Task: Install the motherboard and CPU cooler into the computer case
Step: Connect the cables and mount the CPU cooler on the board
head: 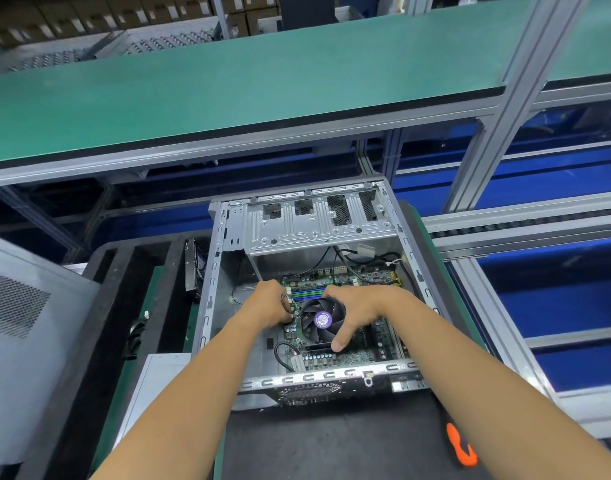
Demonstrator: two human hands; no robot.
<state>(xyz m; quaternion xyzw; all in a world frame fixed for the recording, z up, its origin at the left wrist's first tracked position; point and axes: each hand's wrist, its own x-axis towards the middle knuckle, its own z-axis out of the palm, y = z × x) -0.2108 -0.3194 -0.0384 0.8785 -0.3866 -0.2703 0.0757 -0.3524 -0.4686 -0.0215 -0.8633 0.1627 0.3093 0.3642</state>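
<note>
While inside the case (224, 258) — hands (357, 308) gripping cooler (319, 322)

Two bare forearms and two hands, left (270, 303) and right (357, 311), fill the lower frame; no sleeves, gloves, watch or rings are visible.

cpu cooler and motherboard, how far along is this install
Done: the motherboard already lies flat inside the open computer case.

In hand: the CPU cooler sits on the board, with the right hand gripping its fan frame and the left hand curled at its left edge; whether that hand holds anything cannot be told.

Left: securing the cooler. The orange-handled tool lies unused on the mat.
</note>
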